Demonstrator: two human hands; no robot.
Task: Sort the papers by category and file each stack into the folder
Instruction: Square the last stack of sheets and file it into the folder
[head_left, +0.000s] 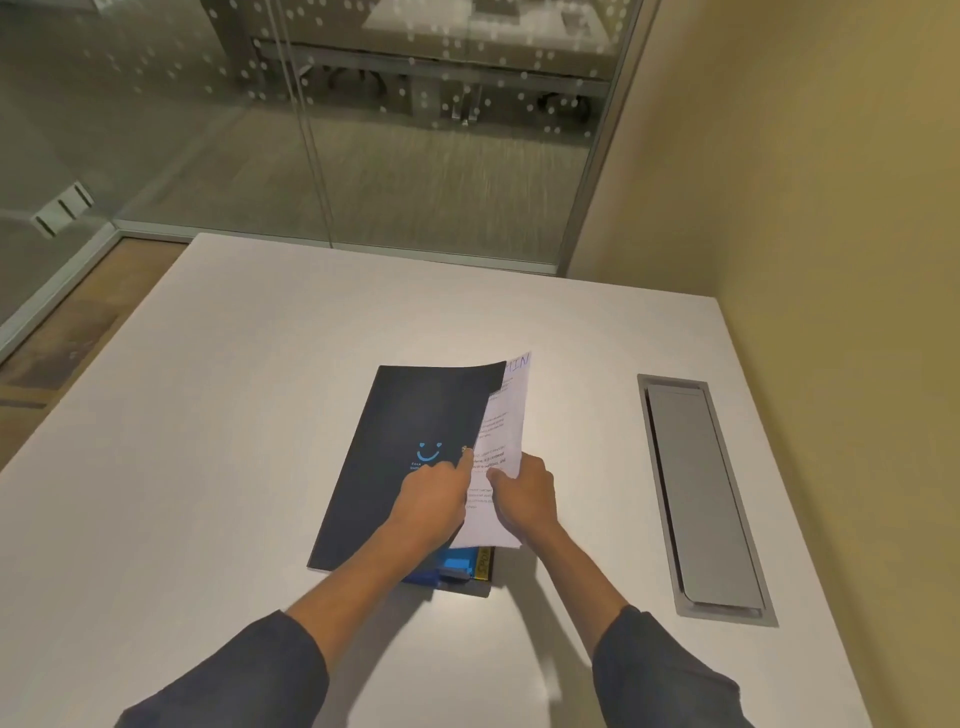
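Lifting the dark folder (410, 441) cover's edge on the white worktop (208, 415), the left hand (434, 496) pinches it; the right hand (524, 493) grips the printed papers (498, 452).

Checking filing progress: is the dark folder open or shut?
Partly open: the dark folder's cover curls up at its right edge, where the left hand and right hand hold white papers.

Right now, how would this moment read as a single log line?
left hand: lifts folder cover | right hand: grips papers | papers: partly inside folder | table: folder lies on it
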